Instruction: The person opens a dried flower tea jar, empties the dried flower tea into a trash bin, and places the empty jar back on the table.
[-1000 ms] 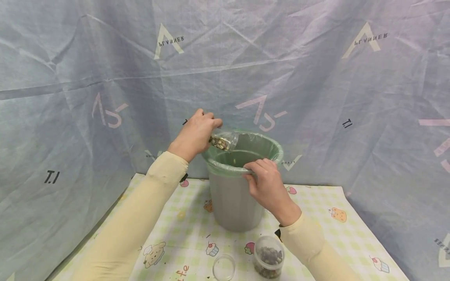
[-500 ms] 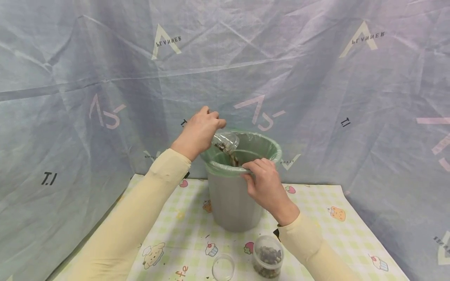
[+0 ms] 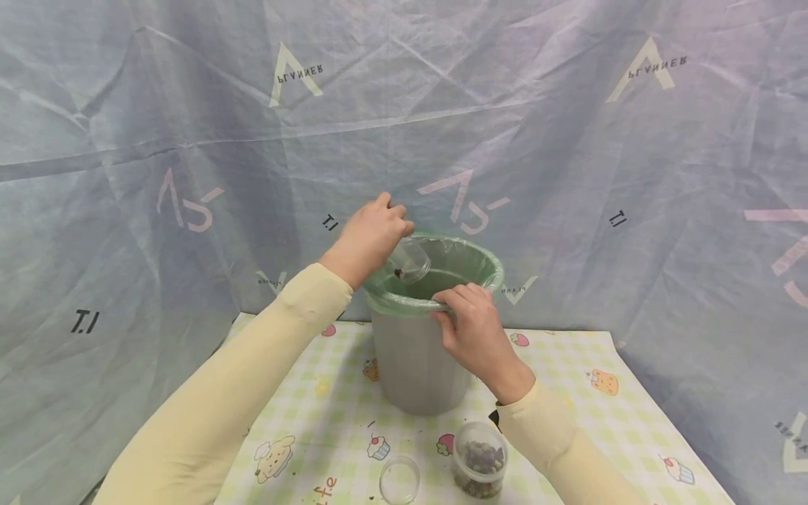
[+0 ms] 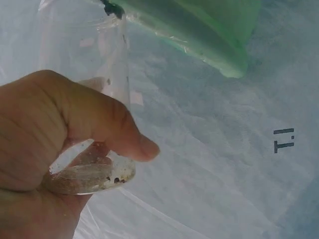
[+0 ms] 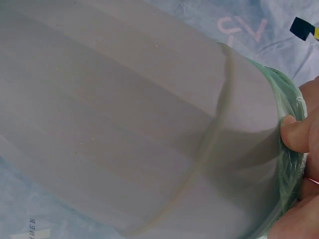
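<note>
My left hand (image 3: 371, 237) grips a clear plastic jar (image 3: 414, 257), tipped mouth-down over the bin's opening. In the left wrist view, thumb and fingers wrap round the jar (image 4: 82, 55); small dark bits cling to its base and wall, and a darker clump sits at its mouth. The grey trash can (image 3: 419, 361) stands upright, lined with a green bag (image 3: 404, 304) folded over the rim. At the near right of that rim, my right hand (image 3: 477, 330) pinches bag and edge together, its thumb outside. What lies inside the can is hidden.
A second clear jar (image 3: 480, 480), part filled with dark and brown bits, stands in front of the can. Beside it lies a round clear lid (image 3: 400, 480). Loose crumbs dot the checked tablecloth (image 3: 555, 435). A grey-blue cloth curtain (image 3: 549, 168) surrounds the table.
My left hand has moved right and tipped the jar further. Brown and dark bits poured from it into the can, leaving only a few inside. My right hand has kept its hold on the rim.
</note>
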`<state>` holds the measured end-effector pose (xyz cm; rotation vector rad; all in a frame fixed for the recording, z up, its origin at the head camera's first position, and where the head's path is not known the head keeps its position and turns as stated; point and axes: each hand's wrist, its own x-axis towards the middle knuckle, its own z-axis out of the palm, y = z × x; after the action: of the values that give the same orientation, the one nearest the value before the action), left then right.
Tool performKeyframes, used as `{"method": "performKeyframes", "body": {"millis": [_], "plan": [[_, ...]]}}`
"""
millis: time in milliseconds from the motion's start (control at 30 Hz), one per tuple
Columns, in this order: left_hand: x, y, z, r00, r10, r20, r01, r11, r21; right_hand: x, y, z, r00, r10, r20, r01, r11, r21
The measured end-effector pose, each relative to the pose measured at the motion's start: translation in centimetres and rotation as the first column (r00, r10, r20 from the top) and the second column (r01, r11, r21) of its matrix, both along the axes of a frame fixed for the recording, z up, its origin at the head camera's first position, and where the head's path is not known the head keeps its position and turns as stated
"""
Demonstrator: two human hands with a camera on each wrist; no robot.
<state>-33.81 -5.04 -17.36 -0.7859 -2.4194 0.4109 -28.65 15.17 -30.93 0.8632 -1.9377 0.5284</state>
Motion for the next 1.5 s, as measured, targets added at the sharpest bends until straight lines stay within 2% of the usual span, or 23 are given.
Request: {"method": "performKeyframes", "body": {"millis": [167, 400, 733, 1000, 1200, 1333, 1500], "plan": [[0.0, 0.9, 0.1, 0.999, -0.016, -0.035, 0.014, 0.998, -0.064, 0.0, 0.0, 0.0, 1.000, -0.002, -0.007, 0.002, 1.000, 0.002], [0.5, 2.2, 0.3, 0.999, 0.036, -0.014, -0.037, 0.989, -0.140, 0.0, -0.1, 0.0, 1.000, -0.009, -0.012, 0.009, 1.000, 0.007], [0.6, 2.9, 0.1, 0.997, 0.063, -0.043, -0.070, 0.981, -0.184, -0.1, -0.1, -0.1, 1.000, -0.008, -0.012, 0.008, 1.000, 0.006], [0.4, 2.7, 0.0, 0.995, 0.087, -0.052, -0.095, 0.977, -0.189, -0.1, -0.1, 0.0, 1.000, -0.013, -0.006, 0.013, 1.000, 0.012], [0.5, 2.7, 0.0, 0.993, 0.112, -0.030, -0.116, 0.975, -0.191, -0.1, -0.1, 0.0, 1.000, -0.017, -0.003, 0.017, 1.000, 0.019], [0.3, 2.3, 0.0, 0.994, 0.107, -0.005, -0.106, 0.982, -0.157, 0.0, 0.0, 0.0, 1.000, -0.016, -0.002, 0.017, 1.000, 0.014], [0.2, 1.2, 0.2, 0.993, 0.104, 0.054, -0.101, 0.993, -0.061, 0.0, -0.1, 0.0, 1.000, -0.013, -0.001, 0.013, 1.000, 0.012]]}}
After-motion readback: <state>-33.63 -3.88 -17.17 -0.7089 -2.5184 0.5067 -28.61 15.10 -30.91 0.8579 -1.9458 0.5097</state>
